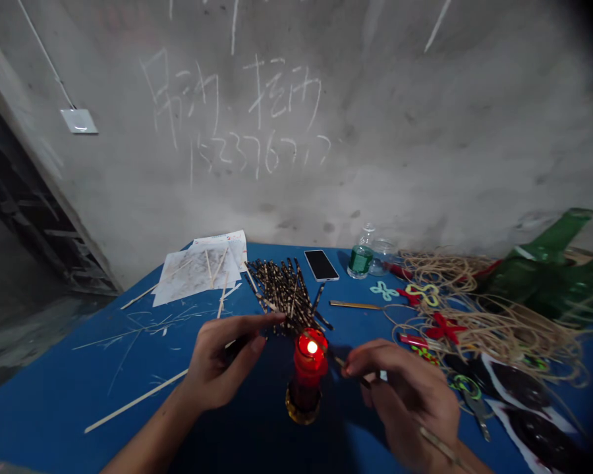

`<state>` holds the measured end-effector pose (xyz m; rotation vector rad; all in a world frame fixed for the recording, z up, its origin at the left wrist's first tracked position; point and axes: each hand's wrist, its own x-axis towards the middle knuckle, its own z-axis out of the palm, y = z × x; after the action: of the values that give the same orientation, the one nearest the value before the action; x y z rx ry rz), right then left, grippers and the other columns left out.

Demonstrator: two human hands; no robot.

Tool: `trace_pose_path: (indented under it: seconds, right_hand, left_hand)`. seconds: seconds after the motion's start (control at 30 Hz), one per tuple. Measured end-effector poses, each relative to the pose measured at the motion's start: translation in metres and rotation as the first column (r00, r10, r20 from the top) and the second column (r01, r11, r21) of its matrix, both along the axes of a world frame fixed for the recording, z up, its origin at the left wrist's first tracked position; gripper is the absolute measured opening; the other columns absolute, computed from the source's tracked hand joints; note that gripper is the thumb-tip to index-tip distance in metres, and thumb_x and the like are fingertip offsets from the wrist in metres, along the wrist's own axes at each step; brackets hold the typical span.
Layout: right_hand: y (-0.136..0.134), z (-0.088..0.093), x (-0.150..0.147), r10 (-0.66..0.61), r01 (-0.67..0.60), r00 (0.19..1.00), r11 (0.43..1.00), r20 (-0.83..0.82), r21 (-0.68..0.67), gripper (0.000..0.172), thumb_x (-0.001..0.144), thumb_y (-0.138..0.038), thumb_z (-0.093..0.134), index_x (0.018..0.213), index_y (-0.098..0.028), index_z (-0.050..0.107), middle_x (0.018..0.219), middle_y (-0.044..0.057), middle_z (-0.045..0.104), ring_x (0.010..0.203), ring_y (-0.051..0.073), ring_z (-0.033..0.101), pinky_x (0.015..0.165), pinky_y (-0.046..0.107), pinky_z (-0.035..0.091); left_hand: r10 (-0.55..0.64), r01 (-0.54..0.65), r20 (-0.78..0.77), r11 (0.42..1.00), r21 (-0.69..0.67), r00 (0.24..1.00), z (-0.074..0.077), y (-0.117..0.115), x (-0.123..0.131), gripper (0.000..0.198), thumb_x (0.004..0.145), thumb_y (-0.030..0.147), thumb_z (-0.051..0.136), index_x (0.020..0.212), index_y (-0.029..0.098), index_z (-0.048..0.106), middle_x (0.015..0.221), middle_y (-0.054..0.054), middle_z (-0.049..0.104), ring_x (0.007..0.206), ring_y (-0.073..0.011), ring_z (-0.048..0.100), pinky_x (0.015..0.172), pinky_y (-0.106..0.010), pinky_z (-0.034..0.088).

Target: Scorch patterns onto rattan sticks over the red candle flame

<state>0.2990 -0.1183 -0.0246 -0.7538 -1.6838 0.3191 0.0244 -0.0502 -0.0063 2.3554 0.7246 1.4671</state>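
My right hand (405, 401) pinches a thin scorched stick (353, 370), whose dark end reaches toward a red candle lamp (309, 352) with a lit flame. The lamp stands on a brass-coloured base on the blue table (103, 388). My left hand (222, 361) hovers just left of the lamp, its fingertips reaching a heap of charred, speckled bamboo sticks (286, 293). A dark shape shows between the left fingers, too shadowed to identify. A long pale bamboo strip (138, 401) runs from under that hand toward the lower left.
Behind the sticks lie marked papers (197, 273) and a smartphone (321, 265), beside a glass bottle of green liquid (360, 260). To the right are tangled natural twine (499, 336), red star shapes (445, 328), and green plastic sheeting (548, 276). A chalk-marked concrete wall (237, 112) rises behind.
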Motion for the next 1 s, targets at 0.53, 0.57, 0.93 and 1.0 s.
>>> trace_pose_path:
  seconds: [0.53, 0.57, 0.93, 1.0]
  right_hand:
    - [0.0025, -0.0089, -0.0040, 0.103, -0.141, 0.965, 0.979, -0.240, -0.145, 0.005, 0.098, -0.030, 0.076, 0.099, -0.025, 0.075, 0.068, 0.001, 0.072, 0.058, 0.018, 0.073, 0.042, 0.021, 0.047]
    - [0.0024, -0.0096, -0.0031, 0.096, -0.134, 0.967, 0.979, -0.237, -0.153, 0.007, 0.098, -0.031, 0.076, 0.099, -0.025, 0.074, 0.070, 0.002, 0.073, 0.057, 0.018, 0.071, 0.042, 0.021, 0.047]
    - [0.0011, -0.0033, 0.0015, 0.110, -0.119, 0.983, 0.991, -0.148, -0.054, 0.008, 0.101, -0.024, 0.067, 0.097, -0.023, 0.073, 0.084, 0.008, 0.076, 0.062, 0.018, 0.072, 0.045, 0.023, 0.049]
    - [0.0014, -0.0029, 0.0002, 0.103, -0.108, 0.987, 0.993, -0.120, -0.042, 0.006, 0.100, -0.022, 0.069, 0.096, -0.023, 0.073, 0.082, 0.007, 0.076, 0.066, 0.020, 0.075, 0.047, 0.024, 0.051]
  left_hand:
    - [0.170, -0.182, 0.128, 0.979, 0.090, 0.977, 0.0010, 0.0008, 0.0083, 0.016, 0.091, 0.013, 0.077, 0.103, 0.023, 0.079, 0.055, 0.008, 0.060, 0.042, -0.0056, 0.045, 0.042, -0.019, 0.032]
    - [0.169, -0.181, 0.130, 0.980, 0.085, 0.977, 0.0008, 0.0011, 0.0080, 0.017, 0.091, 0.013, 0.076, 0.103, 0.023, 0.079, 0.056, 0.007, 0.062, 0.043, -0.0057, 0.046, 0.042, -0.019, 0.033]
    - [0.283, -0.272, 0.129, 0.957, -0.096, 0.950, -0.0028, 0.0061, 0.0070, 0.012, 0.097, 0.020, 0.071, 0.106, 0.021, 0.079, 0.058, 0.006, 0.061, 0.046, -0.0073, 0.048, 0.049, -0.021, 0.038]
    - [0.277, -0.266, 0.125, 0.959, -0.094, 0.953, -0.0017, 0.0060, 0.0071, 0.013, 0.097, 0.020, 0.070, 0.108, 0.021, 0.078, 0.053, 0.008, 0.053, 0.046, -0.0074, 0.045, 0.049, -0.021, 0.036]
